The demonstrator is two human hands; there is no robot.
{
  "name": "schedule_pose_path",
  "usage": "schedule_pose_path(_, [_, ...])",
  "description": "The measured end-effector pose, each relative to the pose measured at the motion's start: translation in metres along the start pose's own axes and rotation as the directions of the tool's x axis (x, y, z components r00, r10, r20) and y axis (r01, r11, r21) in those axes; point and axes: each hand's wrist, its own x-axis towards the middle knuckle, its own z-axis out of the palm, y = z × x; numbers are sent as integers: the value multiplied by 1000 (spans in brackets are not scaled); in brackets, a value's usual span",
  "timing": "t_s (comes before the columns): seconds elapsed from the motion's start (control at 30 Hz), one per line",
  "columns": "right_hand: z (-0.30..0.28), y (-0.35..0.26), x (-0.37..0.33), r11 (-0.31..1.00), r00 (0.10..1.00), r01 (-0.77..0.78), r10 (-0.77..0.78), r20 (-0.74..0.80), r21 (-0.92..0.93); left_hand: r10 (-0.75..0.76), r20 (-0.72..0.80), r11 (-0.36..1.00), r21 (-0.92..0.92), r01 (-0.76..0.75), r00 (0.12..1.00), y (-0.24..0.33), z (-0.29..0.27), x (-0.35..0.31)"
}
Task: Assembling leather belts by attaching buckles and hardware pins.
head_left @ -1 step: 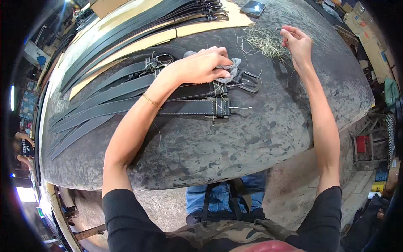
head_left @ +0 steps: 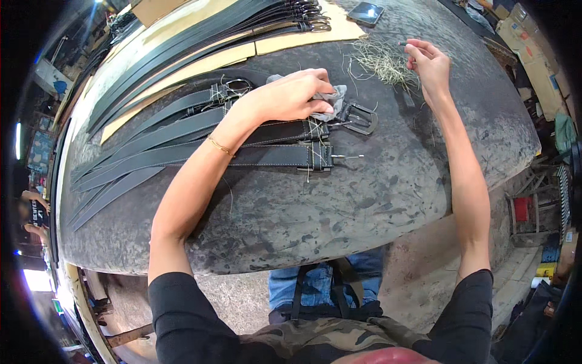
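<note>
My left hand (head_left: pixel 300 94) is closed on a crumpled grey cloth (head_left: pixel 337 97), over the buckle ends of several black leather belts (head_left: pixel 276 155). Beside the cloth, a dark metal buckle (head_left: pixel 361 119) lies on the table, and loose pale thread ends stick out of the belts' stitched loops. Raised at the right, my right hand (head_left: pixel 429 64) has thumb and fingers pinched together. A small dark tip (head_left: pixel 402 43) shows at the fingertips; its kind is too small to make out. Just left of that hand sits a tangled heap of pale thread scraps (head_left: pixel 385 60).
A second row of black belts with buckles (head_left: pixel 242 27) lies on tan cardboard (head_left: pixel 291 41) at the far left. A phone (head_left: pixel 365 12) rests near the back. The dark, worn table (head_left: pixel 315 218) has a rounded front edge. Flattened cardboard boxes (head_left: pixel 533 60) stand beyond its right side.
</note>
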Motion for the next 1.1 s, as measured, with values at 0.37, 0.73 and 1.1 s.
schedule_pose_path(0.37, [-2, -6, 0, 999, 999, -34, 33, 32, 7, -5, -220, 981, -193, -38, 975, 9, -10, -8])
schedule_pose_path(0.73, [-3, 1, 1, 990, 981, 95, -75, 180, -105, -426, -44, 745, -583, 323, 903, -6, -26, -19])
schedule_pose_path(1.1, [-1, 4, 0, 974, 976, 112, -72, 203, -195, -331, 52, 583, -774, 248, 942, -9, -24, -20])
